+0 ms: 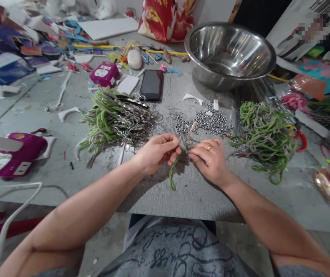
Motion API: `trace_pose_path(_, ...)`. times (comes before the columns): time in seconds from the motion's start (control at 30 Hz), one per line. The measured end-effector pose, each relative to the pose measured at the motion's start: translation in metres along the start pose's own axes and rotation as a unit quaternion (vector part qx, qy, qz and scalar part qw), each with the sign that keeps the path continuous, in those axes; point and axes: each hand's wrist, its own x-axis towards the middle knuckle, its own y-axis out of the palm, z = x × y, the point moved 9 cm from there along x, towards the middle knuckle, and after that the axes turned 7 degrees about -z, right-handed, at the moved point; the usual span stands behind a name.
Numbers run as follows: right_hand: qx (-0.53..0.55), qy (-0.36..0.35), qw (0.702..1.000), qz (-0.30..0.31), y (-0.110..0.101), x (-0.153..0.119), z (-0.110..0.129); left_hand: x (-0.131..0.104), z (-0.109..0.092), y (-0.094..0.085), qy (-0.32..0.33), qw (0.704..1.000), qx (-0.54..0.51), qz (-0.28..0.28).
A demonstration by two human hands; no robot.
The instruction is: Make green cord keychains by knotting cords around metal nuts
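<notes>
Near the front middle of the table, my left hand (162, 152) pinches a green and grey cord (172, 179), whose looped end hangs down. Close on its right, my right hand (209, 159) has its fingers pressed together on the same cord; a gold ring is on one finger. A thin wooden stick (191, 130) points up between the hands. Just behind them lie many small silver rings (212, 120). To the left is a bundle of green and grey cords with metal clasps (110, 119), and to the right a heap of green and grey cords (264, 138).
A steel bowl (230, 54) stands at the back right, beside a red bag (166, 19). A dark phone (151, 84) lies behind the left bundle. Purple boxes (105, 74) and paper scraps (46, 50) are to the left. The table's front edge (179, 216) runs below my forearms.
</notes>
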Motion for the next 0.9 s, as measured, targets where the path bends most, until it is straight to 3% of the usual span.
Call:
trace_pose_path(0.07,0.007,0.017,1.000,-0.006,-0.003,0.001,-0.006,-0.002,-0.011,-0.010,0.076,0.993,0.063,-0.058)
trace_pose_path(0.17,0.014,0.047,0.999,-0.022,-0.007,0.001,-0.018,-0.016,-0.034,-0.013,0.239,0.949,0.168,-0.118)
trace_pose_path(0.3,0.012,0.039,0.999,-0.020,-0.007,0.001,-0.019,-0.031,-0.039,0.019,0.366,0.881,0.298,-0.014)
trace_pose_path(0.37,0.015,0.023,1.000,-0.014,-0.006,0.002,-0.014,-0.032,-0.035,0.030,0.383,0.859,0.339,0.022)
trace_pose_path(0.43,0.014,0.013,1.000,-0.005,-0.004,0.002,-0.010,-0.027,-0.030,0.033,0.360,0.860,0.360,0.034)
trace_pose_path(0.53,0.002,0.013,1.000,0.007,-0.001,0.003,-0.008,-0.017,-0.024,0.029,0.308,0.877,0.369,0.010)
trace_pose_path(0.63,-0.005,0.011,1.000,0.020,0.002,0.003,-0.006,-0.014,-0.025,0.027,0.301,0.875,0.380,-0.011)
trace_pose_path(0.9,0.000,0.003,0.999,0.035,0.004,0.004,-0.006,-0.026,-0.035,0.036,0.421,0.790,0.446,-0.004)
